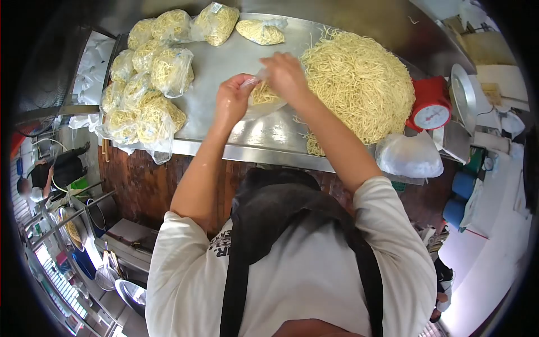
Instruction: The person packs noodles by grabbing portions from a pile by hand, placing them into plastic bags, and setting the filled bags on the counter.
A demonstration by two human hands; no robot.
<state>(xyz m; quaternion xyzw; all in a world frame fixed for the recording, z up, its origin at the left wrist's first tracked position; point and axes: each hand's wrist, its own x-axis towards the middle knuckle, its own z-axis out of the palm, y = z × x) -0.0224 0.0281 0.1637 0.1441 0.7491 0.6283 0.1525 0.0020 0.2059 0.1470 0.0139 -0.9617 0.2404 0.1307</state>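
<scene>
Bagged and loose noodles on a stainless-steel worktop (209, 70). The left hand (231, 101) has its fingers closed on the gathered plastic of a clear noodle bag (263, 108), which lies between the hands, left of the loose noodle heap (359, 84). The right hand (287, 76) is at the far side of the bag's upper plastic, fingers bent; motion blur leaves their grip undetermined. Filled bags (171, 73) crowd the left end, some resting on others; a single filled bag (260, 32) lies at the far edge. Right of the heap stands a red dial scale (431, 116), with a bundle of clear plastic (410, 155) at the near edge.

Likely faults: a slack left grip could let the bag's neck open and spill noodles; a hard pull could tear the thin film; a sideways sweep of the right forearm could drag strands from the heap; a knock could topple the stacked bags.
</scene>
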